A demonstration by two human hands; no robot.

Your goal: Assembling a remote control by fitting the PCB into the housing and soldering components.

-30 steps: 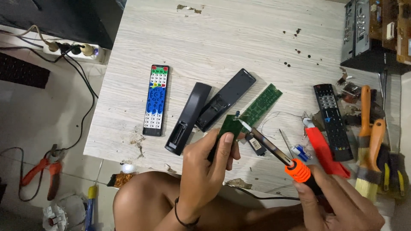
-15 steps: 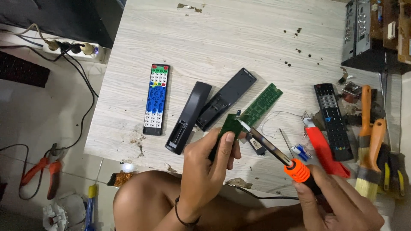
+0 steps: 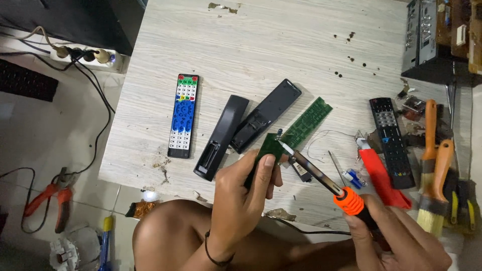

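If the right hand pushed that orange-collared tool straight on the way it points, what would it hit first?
The right hand aims the soldering iron up-left; its tip already looks to be at the small green circuit board in the left hand, though depth is unclear.

packages: none in view | labels: none legible as such | signs: none | screens: none | frame holds only remotes, tools, circuit boards and cables on and beside the table

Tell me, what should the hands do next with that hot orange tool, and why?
Probably keep the soldering iron tip steady on the small green circuit board. The right hand holds the iron, its tip is at the board's top edge, and the left hand pinches the board above the table.
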